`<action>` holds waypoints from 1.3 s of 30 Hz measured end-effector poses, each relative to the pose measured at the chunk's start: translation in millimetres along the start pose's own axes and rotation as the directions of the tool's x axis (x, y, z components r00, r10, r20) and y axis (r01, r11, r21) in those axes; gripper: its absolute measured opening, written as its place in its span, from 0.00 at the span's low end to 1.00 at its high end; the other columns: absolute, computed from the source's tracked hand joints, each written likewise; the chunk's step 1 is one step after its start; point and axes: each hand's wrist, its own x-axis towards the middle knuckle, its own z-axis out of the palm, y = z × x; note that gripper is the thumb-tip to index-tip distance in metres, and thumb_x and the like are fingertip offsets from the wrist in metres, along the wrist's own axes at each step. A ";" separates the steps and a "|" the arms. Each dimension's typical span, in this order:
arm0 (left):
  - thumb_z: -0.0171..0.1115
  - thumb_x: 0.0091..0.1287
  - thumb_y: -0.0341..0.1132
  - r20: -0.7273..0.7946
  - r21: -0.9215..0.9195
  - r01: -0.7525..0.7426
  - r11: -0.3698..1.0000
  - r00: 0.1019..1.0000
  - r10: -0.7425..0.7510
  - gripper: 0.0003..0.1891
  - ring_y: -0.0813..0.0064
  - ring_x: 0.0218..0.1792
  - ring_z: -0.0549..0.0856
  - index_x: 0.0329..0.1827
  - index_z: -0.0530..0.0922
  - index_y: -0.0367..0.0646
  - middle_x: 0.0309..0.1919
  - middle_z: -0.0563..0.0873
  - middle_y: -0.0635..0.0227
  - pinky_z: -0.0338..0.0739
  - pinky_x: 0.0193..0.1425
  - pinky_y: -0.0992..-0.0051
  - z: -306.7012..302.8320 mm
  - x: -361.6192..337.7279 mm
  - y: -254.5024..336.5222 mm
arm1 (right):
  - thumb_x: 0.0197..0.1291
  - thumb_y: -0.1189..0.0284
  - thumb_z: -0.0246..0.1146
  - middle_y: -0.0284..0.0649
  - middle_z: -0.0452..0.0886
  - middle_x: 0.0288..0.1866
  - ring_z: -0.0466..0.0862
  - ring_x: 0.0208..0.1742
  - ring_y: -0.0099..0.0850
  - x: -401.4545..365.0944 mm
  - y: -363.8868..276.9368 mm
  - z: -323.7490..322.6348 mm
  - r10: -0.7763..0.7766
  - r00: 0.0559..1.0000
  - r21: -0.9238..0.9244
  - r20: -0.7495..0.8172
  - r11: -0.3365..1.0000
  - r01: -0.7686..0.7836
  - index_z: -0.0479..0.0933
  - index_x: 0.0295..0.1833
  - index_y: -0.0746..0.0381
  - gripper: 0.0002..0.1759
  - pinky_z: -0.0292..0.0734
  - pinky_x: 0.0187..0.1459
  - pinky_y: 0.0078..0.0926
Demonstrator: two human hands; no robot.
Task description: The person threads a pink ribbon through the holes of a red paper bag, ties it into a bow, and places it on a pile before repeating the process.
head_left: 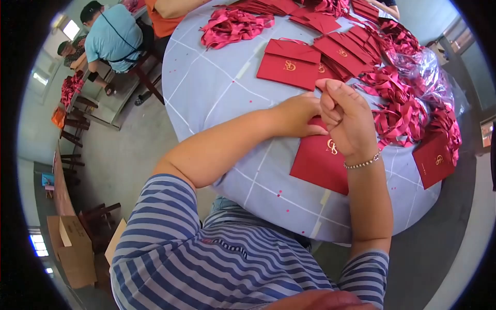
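Observation:
A red paper bag (319, 164) with a gold logo lies on the cloth-covered round table in front of me. My left hand (298, 116) grips its upper edge, with the thumb on the bag's face and the other fingers partly hidden. Just to the right, my right hand (345, 111) is raised over the bag, its fingers curled and index finger and thumb pinched together. Whatever that pinch holds, if anything, is too small to tell. Another red bag (287, 66) lies flat beyond my hands.
The table (206, 98) also bears stacked red bags (345, 50), ribbon heaps (230, 27) and crumpled clear plastic (424, 70). One red bag (435, 160) lies at its right edge. People sit at the upper left, one in a light blue shirt (114, 39). A cardboard box (75, 253) stands lower left.

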 end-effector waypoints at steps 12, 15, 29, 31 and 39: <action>0.72 0.53 0.33 0.102 -0.056 0.110 0.992 0.989 -0.104 0.10 0.55 0.46 0.84 0.35 0.79 0.45 0.37 0.86 0.61 0.78 0.53 0.60 -12.0 1.8 13.5 | 0.72 0.69 0.58 0.26 0.72 0.24 0.63 0.20 0.12 1.9 11.6 -3.2 0.071 0.997 -0.063 -0.032 0.995 -0.072 0.81 0.48 0.65 0.11 0.53 0.21 0.13; 0.72 0.54 0.32 0.052 -0.077 0.108 0.991 0.993 -0.104 0.09 0.61 0.38 0.84 0.30 0.77 0.43 0.31 0.84 0.64 0.77 0.44 0.65 -6.8 0.3 13.4 | 0.72 0.69 0.59 0.26 0.72 0.25 0.62 0.21 0.12 0.3 12.3 -2.1 0.082 0.996 -0.070 -0.035 0.994 -0.085 0.81 0.47 0.66 0.11 0.53 0.22 0.13; 0.72 0.55 0.34 0.124 -0.034 0.192 0.981 0.975 -0.186 0.10 0.59 0.41 0.84 0.30 0.76 0.45 0.33 0.84 0.63 0.79 0.46 0.64 -7.7 -0.4 12.4 | 0.73 0.68 0.58 0.26 0.70 0.24 0.63 0.20 0.13 -0.2 11.6 -0.5 0.092 0.996 -0.108 -0.018 0.990 -0.094 0.81 0.46 0.64 0.11 0.56 0.22 0.12; 0.72 0.54 0.33 0.105 -0.074 0.157 0.985 0.983 -0.149 0.10 0.59 0.42 0.84 0.30 0.76 0.44 0.33 0.84 0.63 0.78 0.48 0.62 -8.7 0.0 12.9 | 0.73 0.69 0.59 0.26 0.71 0.24 0.62 0.21 0.13 -0.3 11.1 -0.6 0.087 0.996 -0.100 -0.026 0.991 -0.089 0.80 0.47 0.65 0.11 0.54 0.22 0.12; 0.73 0.53 0.31 -0.043 -0.010 0.030 1.000 0.999 -0.030 0.12 0.61 0.41 0.82 0.33 0.76 0.40 0.35 0.82 0.61 0.76 0.46 0.65 -7.5 1.5 14.4 | 0.71 0.69 0.60 0.25 0.70 0.24 0.62 0.21 0.12 -0.7 6.3 -2.8 0.028 0.999 -0.071 -0.043 0.997 -0.031 0.81 0.47 0.65 0.10 0.53 0.21 0.12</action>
